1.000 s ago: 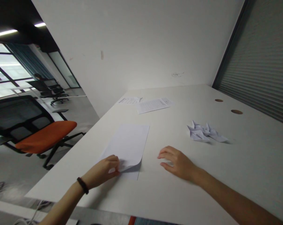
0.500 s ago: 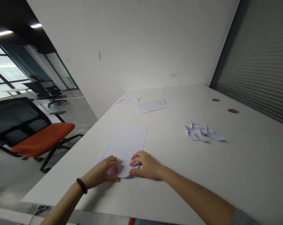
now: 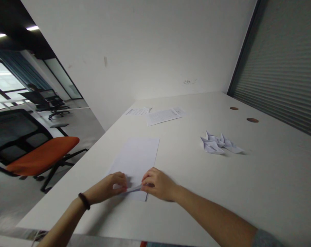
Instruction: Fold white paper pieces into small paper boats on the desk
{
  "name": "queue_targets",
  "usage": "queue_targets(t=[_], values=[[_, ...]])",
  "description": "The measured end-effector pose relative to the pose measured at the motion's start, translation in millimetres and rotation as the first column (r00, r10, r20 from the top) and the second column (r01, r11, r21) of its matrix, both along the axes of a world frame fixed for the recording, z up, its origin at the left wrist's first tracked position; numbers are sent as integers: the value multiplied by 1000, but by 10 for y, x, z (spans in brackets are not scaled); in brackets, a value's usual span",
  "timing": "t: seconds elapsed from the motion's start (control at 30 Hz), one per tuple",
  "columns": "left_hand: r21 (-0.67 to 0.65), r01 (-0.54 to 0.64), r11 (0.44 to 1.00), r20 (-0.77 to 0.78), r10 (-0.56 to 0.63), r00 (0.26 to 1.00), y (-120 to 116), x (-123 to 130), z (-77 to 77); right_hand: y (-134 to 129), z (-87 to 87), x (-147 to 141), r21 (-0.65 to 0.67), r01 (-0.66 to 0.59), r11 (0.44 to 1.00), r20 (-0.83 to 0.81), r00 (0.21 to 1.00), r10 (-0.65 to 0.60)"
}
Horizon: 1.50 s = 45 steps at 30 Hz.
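A plain white sheet of paper (image 3: 140,156) lies lengthwise on the white table in front of me. My left hand (image 3: 112,185), with a dark band at the wrist, pinches it at the left. My right hand (image 3: 159,185) pinches it at the right. Between my fingers, a narrow edge of paper stands slightly raised and bent. More white paper shows flat on the table just nearer than that edge, so several layers may be stacked. Further right, apart from both hands, sit several folded white paper shapes (image 3: 219,143) with pointed corners.
Printed sheets (image 3: 164,117) lie toward the table's far end. Two round holes (image 3: 252,120) are in the tabletop (image 3: 191,206) at the right. An office chair with an orange seat (image 3: 46,154) stands left of the table. A person sits far off at the left.
Both hands have drawn the paper's near edge up and slightly away from me, exposing flat paper below it. The whole view has shifted slightly.
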<state>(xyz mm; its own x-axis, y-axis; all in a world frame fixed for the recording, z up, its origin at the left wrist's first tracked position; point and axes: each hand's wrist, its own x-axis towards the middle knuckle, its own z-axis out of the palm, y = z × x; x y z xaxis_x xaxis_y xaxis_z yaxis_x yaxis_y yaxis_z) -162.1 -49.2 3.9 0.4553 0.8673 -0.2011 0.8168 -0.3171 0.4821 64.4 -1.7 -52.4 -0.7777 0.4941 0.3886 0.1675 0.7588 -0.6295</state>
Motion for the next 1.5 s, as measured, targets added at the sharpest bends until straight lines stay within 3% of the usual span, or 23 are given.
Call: queue_targets(t=[0.13,0.27,0.37,0.47,0.53,0.63,0.73,0.87,1.0,1.13,1.2,1.3,1.43,1.5], values=[[261,-8,965,-106,37,994,-73,230,203,52,-39,3,101,94,990,-59,994,-88],[542,57,838,-174,45,984,-104,378,421,229,19,113,101,213,972,-216,958,-188],[655,74,752,-175,56,983,-97,329,505,328,157,395,144,223,964,-336,928,-164],[699,2,716,-68,64,996,-80,253,485,341,293,838,222,255,941,-376,913,-159],[670,-46,741,55,13,998,-64,264,408,301,334,1154,222,278,934,-375,909,-181],[520,18,854,169,-123,978,-15,408,209,178,297,1545,155,254,955,-322,927,-194],[350,124,929,105,-170,980,66,634,-46,19,189,1788,37,267,963,-248,936,-250],[228,221,948,50,-238,970,187,857,-303,-120,40,1968,-15,243,970,-68,968,-243],[127,275,953,167,-293,941,305,903,-308,-65,-57,2066,19,314,949,125,941,-314],[-7,314,949,220,-305,927,466,876,-211,112,-6,2025,-55,346,937,138,932,-336],[-20,282,959,246,-268,931,546,868,-200,182,63,1959,-129,407,904,157,909,-386],[16,170,985,281,-167,945,606,873,-240,221,119,1871,-189,550,814,247,829,-502],[82,-37,996,249,15,968,563,897,-320,184,38,1825,-218,646,731,197,763,-616],[134,-69,988,230,37,972,534,917,-350,160,-13,1809,-214,670,711,161,742,-651]])
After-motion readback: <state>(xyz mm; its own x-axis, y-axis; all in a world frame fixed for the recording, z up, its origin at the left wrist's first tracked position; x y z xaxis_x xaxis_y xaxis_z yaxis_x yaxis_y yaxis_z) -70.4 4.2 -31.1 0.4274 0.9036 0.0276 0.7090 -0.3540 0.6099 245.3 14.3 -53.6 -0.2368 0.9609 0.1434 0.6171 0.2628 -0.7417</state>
